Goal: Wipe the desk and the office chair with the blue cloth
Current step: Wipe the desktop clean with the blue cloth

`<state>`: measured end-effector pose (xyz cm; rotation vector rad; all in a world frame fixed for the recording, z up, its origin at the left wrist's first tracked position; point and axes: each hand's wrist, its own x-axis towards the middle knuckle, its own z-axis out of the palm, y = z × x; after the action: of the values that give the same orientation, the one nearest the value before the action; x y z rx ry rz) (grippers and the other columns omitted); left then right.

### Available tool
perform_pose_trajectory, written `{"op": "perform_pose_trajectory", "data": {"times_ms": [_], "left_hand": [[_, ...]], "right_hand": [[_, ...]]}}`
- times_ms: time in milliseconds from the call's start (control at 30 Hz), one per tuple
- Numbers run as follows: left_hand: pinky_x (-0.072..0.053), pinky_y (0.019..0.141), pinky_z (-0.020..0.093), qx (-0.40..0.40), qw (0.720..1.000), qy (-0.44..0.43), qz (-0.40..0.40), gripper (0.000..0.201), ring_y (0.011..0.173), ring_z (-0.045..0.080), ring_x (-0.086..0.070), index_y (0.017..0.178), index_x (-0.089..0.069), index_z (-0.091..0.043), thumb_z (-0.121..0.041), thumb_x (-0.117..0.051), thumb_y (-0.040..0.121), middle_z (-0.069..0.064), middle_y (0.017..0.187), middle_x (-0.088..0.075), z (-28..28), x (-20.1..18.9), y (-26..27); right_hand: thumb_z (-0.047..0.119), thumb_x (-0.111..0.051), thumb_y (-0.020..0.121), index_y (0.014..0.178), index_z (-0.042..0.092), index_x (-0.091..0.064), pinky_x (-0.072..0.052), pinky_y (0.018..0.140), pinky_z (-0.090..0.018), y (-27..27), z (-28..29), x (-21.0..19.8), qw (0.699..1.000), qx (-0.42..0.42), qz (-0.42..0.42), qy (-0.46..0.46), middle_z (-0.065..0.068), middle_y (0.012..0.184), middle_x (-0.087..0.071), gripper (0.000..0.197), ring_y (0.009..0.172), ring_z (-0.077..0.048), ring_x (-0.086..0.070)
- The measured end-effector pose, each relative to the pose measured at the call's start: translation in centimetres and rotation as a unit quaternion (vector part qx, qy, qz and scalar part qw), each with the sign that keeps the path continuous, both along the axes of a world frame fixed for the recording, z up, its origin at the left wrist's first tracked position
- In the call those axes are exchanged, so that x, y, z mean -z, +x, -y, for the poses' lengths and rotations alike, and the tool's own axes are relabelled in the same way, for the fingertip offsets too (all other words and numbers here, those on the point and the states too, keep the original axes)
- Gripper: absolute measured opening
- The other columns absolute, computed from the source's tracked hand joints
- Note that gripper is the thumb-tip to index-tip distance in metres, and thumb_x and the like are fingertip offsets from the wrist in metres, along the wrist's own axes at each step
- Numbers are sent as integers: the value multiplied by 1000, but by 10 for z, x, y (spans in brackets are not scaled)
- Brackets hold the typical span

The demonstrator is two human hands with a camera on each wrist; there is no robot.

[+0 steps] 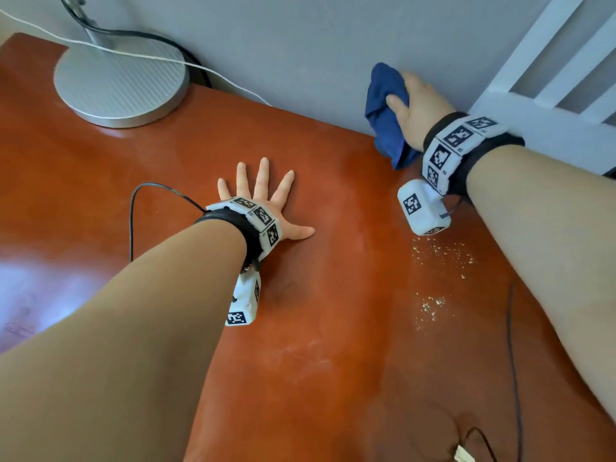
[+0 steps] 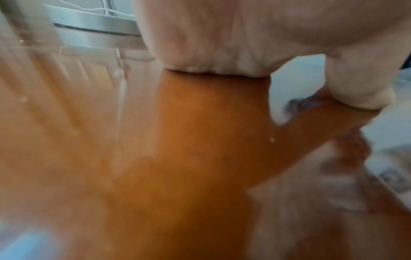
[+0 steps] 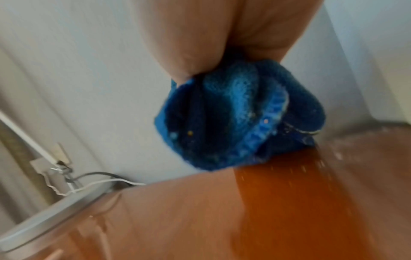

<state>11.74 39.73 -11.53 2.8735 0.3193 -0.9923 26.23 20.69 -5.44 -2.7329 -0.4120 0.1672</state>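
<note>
The reddish-brown desk (image 1: 326,295) fills the head view. My right hand (image 1: 416,105) grips a bunched blue cloth (image 1: 386,115) at the desk's far edge, close to the grey wall. In the right wrist view the blue cloth (image 3: 240,119) hangs from my fingers just above the desk (image 3: 289,202). My left hand (image 1: 263,201) lies flat on the desk with fingers spread, holding nothing. The left wrist view shows its palm (image 2: 222,38) pressed on the wood (image 2: 189,140). Pale crumbs (image 1: 440,255) are scattered on the desk near my right wrist. No office chair is in view.
A round silver lamp base (image 1: 120,85) stands at the desk's far left, with black and white cables (image 1: 200,65) trailing behind it. A white slatted frame (image 1: 546,71) rises at the far right. A thin black cable (image 1: 513,361) runs down the desk's right side.
</note>
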Motion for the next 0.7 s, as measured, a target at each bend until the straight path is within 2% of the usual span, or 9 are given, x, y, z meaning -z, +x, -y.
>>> {"op": "perform_pose_trajectory", "data": {"times_ms": [200, 300, 367, 400, 467, 500, 533, 600, 700], "left_hand": [[8, 110, 60, 9, 1000, -1, 2, 102, 138, 34, 27, 140, 23, -46, -86, -38, 68, -3, 149, 35, -1, -4, -1], [5, 110, 58, 21, 1000, -12, 14, 85, 140, 33, 23, 141, 20, -46, -75, -33, 81, -2, 152, 31, -4, -5, -3], [4, 112, 54, 33, 998, -28, 36, 71, 142, 31, 18, 144, 13, -45, -62, -31, 91, -2, 154, 25, -13, -5, -7], [3, 114, 50, 47, 997, -32, 48, 67, 143, 29, 16, 145, 9, -44, -57, -31, 94, -2, 155, 22, -19, -4, -9], [4, 116, 44, 79, 995, -27, 56, 64, 143, 26, 14, 147, 8, -41, -51, -30, 96, -1, 156, 19, -30, -1, -17], [4, 116, 42, 89, 994, -19, 56, 64, 143, 25, 14, 146, 9, -39, -51, -29, 96, 0, 156, 19, -33, 0, -21], [5, 116, 41, 94, 994, -12, 55, 63, 143, 24, 15, 146, 10, -39, -51, -27, 97, 0, 156, 20, -35, 1, -24], [7, 115, 41, 91, 994, -7, 57, 63, 143, 24, 16, 146, 11, -39, -52, -25, 97, 0, 155, 20, -34, 4, -26], [8, 115, 42, 85, 995, -13, 56, 62, 143, 24, 17, 146, 11, -39, -52, -25, 97, 0, 155, 21, -33, 5, -25]], "right_hand": [[23, -36, 101, 145, 13, -23, -24, 100, -18, -61, 23, -47, 997, -49, 8, 67, -7, 147, -34, 48, 132, -20, -35], [26, -39, 99, 148, 16, -17, -18, 112, -27, -120, 25, -41, 991, -123, -45, 19, -4, 153, -22, 54, 140, -19, -22], [27, -41, 99, 148, 18, -14, -8, 116, -33, -165, 22, -17, 969, -207, -118, -61, 0, 156, -11, 57, 144, -16, -4], [28, -41, 99, 148, 19, -15, -8, 116, -38, -187, 19, 0, 952, -254, -142, -96, -1, 157, -9, 57, 144, -18, -1], [38, -39, 94, 144, 17, -30, -24, 108, -55, -226, 14, 34, 911, -361, -129, -156, -11, 152, -25, 55, 141, -34, -17], [44, -38, 88, 140, 19, -38, -34, 99, -61, -238, 12, 47, 890, -391, -126, -196, -13, 146, -37, 58, 135, -39, -31], [51, -36, 83, 136, 23, -40, -38, 92, -64, -242, 11, 59, 885, -396, -106, -220, -13, 141, -44, 60, 129, -41, -39], [60, -33, 79, 134, 29, -36, -35, 90, -67, -234, 9, 68, 879, -399, -82, -247, -8, 140, -47, 63, 128, -40, -42], [60, -31, 80, 136, 30, -34, -32, 90, -69, -209, 7, 73, 875, -407, -67, -253, -7, 142, -44, 64, 130, -41, -39]]}}
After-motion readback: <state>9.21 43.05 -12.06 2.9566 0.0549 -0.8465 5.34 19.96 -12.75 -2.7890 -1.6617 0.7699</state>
